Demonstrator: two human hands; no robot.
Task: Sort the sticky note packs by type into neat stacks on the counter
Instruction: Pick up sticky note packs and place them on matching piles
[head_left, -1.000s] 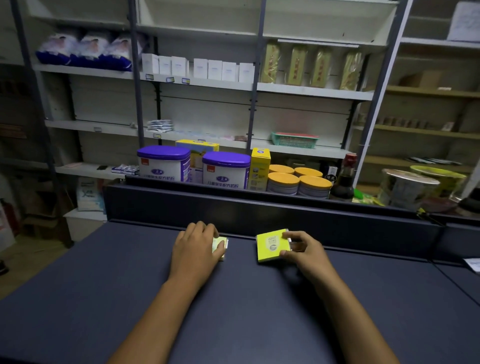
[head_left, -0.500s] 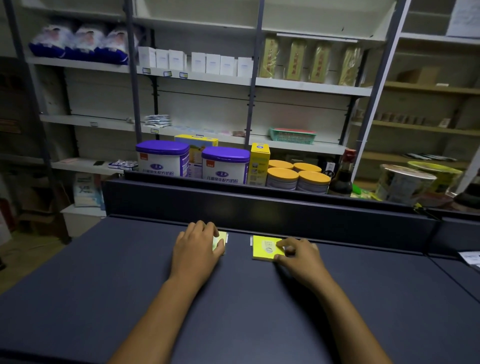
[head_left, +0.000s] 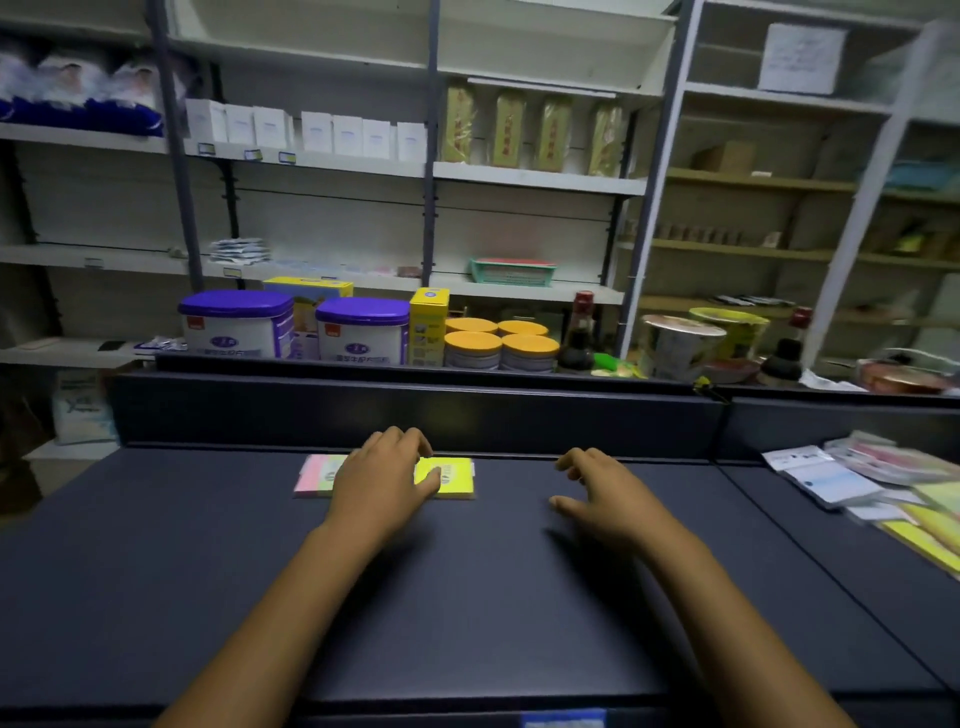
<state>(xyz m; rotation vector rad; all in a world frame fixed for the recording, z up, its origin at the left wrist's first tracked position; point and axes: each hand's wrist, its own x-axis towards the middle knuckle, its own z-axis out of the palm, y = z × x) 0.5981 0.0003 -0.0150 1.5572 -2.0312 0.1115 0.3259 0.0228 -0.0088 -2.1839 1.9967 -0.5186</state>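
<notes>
Dark counter (head_left: 467, 597) — sticky note packs (head_left: 452, 475)

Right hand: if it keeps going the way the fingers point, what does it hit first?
The right hand is empty, with fingers spread and pointing left. Bare counter comes first, then probably the yellow pack under the left hand; its height above the counter is unclear.

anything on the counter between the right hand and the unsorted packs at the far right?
Nothing: in the head view, only bare dark counter lies between the right hand and the unsorted packs.

Yellow pack (head_left: 452, 475), pink-and-green pastel pack (head_left: 318, 472), dark navy counter (head_left: 467, 597).
</notes>
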